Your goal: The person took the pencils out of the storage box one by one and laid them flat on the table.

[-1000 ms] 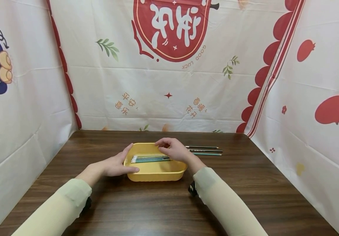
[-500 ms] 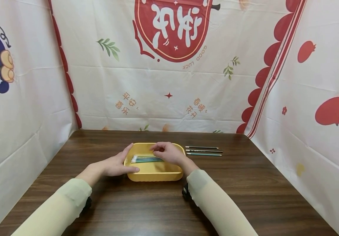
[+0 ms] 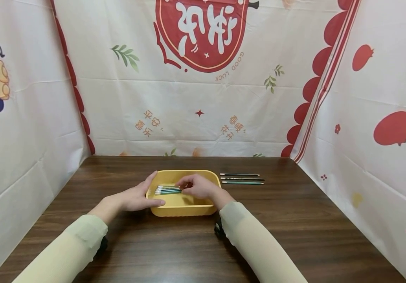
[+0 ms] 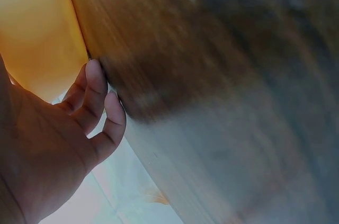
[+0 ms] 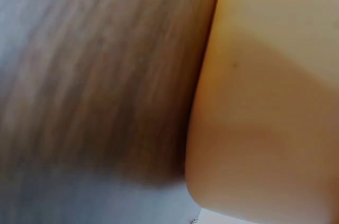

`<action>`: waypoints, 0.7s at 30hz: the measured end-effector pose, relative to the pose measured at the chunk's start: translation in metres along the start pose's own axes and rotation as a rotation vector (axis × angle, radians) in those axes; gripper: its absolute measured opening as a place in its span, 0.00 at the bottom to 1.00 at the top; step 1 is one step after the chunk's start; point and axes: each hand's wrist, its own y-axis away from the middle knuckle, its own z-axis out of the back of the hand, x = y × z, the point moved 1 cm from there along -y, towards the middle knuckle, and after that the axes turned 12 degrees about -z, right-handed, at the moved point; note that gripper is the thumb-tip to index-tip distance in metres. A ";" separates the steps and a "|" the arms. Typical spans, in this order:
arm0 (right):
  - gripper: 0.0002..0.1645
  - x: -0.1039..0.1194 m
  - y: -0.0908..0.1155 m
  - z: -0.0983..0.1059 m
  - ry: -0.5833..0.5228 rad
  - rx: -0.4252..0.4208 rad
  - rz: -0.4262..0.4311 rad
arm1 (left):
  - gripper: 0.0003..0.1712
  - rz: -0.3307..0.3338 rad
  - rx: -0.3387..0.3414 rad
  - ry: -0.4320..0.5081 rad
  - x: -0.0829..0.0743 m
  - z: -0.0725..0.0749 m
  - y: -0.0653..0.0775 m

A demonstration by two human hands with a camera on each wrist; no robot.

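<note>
A yellow plastic basket (image 3: pixel 183 211) stands on the table, with several pencils (image 3: pixel 167 191) side by side inside, their pale ends to the left. My left hand (image 3: pixel 137 197) holds the basket's left end, thumb over the near rim and index finger at the far rim. In the left wrist view, fingers (image 4: pixel 96 83) of this hand bend against the outer wall. My right hand (image 3: pixel 200 186) reaches down into the basket, fingers bent and thumb apart from them, fingertips right at the pencils. It covers their right ends. The right wrist view shows only the basket's wall (image 5: pixel 265 128) and the table.
Three more pencils, a dark one (image 3: pixel 239 174), a black patterned one (image 3: pixel 242 179) and a green one (image 3: pixel 243 182), lie on the brown wooden table (image 3: pixel 174 251) right of the basket. A printed white cloth (image 3: pixel 195 94) hangs behind and on both sides.
My right hand has moved left and lower, from the basket's right end onto the pencils inside. My left hand has kept its hold. The head view has shifted slightly.
</note>
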 end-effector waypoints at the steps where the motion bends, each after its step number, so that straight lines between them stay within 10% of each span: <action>1: 0.17 0.000 0.000 0.000 0.014 0.004 -0.005 | 0.74 0.001 0.000 0.000 0.000 0.000 0.000; 21: 0.16 0.001 0.000 -0.002 0.203 0.058 0.072 | 0.74 0.013 0.005 0.013 -0.001 0.000 0.001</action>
